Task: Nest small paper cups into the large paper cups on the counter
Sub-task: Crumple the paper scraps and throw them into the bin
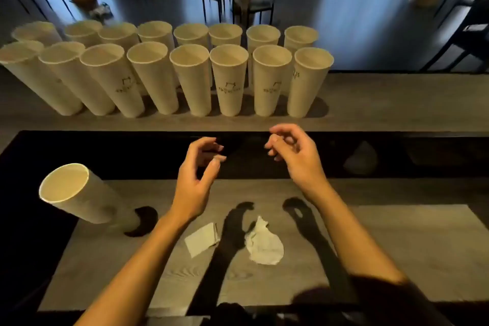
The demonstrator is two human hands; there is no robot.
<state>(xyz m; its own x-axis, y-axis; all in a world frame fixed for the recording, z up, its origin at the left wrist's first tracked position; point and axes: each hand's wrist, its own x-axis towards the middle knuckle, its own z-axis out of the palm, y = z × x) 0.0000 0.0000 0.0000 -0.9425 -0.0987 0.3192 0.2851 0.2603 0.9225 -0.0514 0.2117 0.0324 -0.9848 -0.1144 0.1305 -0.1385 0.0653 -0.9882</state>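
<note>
From the head view, two rows of large paper cups stand upright and close together on the raised far surface. On the nearer, lower surface, a single tall paper cup stands at the left; whether it is one cup or a stack cannot be told. The left hand and right hand hover apart above the dark gap, fingers loosely curled and holding nothing. A folded napkin and a crumpled tissue lie between the forearms.
</note>
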